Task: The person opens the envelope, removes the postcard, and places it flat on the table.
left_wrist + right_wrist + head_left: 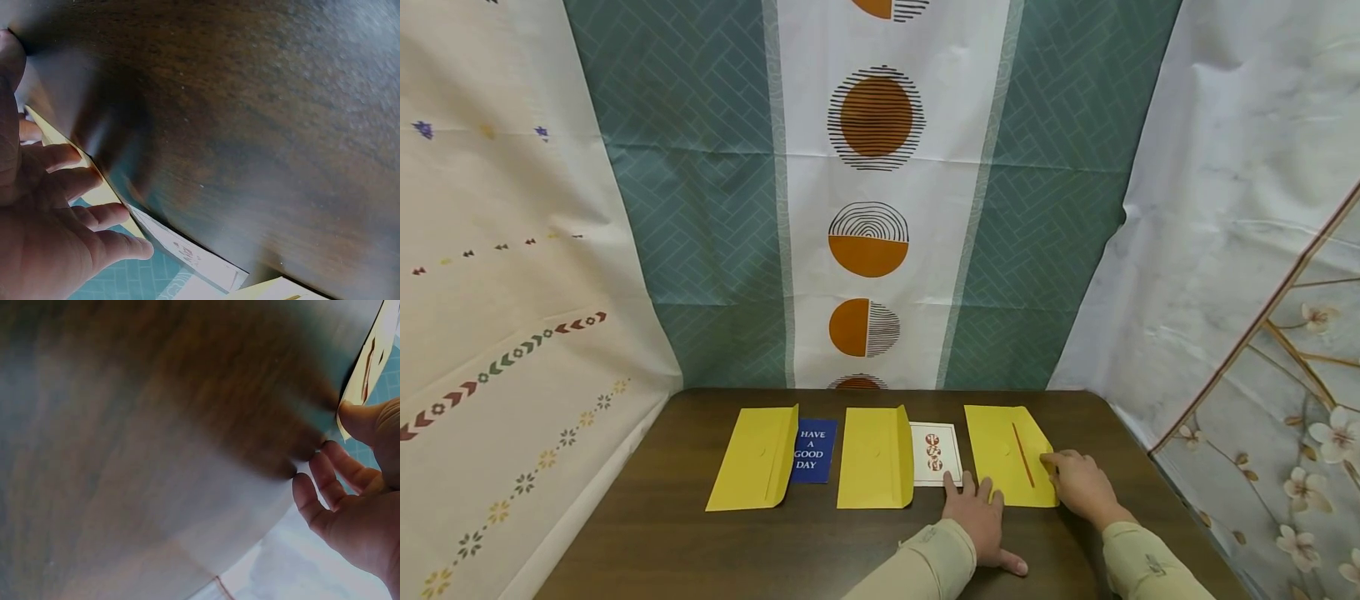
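A yellow envelope [1000, 458] with a thin red strip [1023, 454] along its right part lies at the right of the table. My right hand [1080, 486] touches its right edge; in the right wrist view the thumb [361, 422] is at the envelope's end, and the other fingers bend loosely towards the tabletop. My left hand [976, 518] spreads its fingers flat at the envelope's lower left corner. Its outermost fingertip overlaps the white card [934, 454] with red figures, also seen in the left wrist view. Neither hand lifts anything.
A second yellow envelope [868, 458] lies mid-table, the white card partly under its raised flap. Farther left, another yellow envelope [751, 458] has a blue card [815, 452] reading HAVE A GOOD DAY beside its flap. Cloth hangings [715, 208] stand behind the dark wooden table [745, 554].
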`<state>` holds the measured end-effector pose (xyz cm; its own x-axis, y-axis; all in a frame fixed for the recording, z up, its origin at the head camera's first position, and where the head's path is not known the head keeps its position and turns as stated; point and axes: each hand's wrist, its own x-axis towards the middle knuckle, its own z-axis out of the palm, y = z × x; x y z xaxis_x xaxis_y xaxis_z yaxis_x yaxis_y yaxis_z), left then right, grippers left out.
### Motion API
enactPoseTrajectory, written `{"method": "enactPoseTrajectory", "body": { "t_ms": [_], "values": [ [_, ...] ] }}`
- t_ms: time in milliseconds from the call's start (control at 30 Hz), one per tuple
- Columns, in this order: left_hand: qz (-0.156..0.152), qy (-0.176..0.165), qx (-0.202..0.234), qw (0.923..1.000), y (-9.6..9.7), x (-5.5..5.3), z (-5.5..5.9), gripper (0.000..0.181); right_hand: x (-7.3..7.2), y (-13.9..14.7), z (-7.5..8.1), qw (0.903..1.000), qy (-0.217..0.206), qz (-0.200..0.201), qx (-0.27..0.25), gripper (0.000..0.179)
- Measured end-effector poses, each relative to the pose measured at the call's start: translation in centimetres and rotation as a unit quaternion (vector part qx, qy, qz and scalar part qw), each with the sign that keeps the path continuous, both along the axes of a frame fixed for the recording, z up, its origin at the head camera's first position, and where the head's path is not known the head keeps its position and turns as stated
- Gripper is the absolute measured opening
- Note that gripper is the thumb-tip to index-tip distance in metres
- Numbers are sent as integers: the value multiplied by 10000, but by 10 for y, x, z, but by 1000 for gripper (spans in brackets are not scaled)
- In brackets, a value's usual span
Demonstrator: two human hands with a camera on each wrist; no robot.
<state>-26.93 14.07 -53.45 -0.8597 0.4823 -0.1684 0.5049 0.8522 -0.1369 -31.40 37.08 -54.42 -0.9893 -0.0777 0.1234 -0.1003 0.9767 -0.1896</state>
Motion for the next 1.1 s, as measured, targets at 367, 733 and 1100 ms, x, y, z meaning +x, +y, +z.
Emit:
{"method": "enactPoseTrajectory", "body": {
  "t_ms": [367,733,1100],
  "values": [
    [-9,113,-129,9999,10,-7,-19,109,-3,0,-7,9952,963,41,-158,32],
    [4,135,-29,9999,8,-8,-16,108,-11,4,3,9937,147,-141,-1106,36],
    [48,205,-59,9998,9,-9,-22,107,-10,-4,16,9378,-1046,-656,-3243,51]
  ]
}}
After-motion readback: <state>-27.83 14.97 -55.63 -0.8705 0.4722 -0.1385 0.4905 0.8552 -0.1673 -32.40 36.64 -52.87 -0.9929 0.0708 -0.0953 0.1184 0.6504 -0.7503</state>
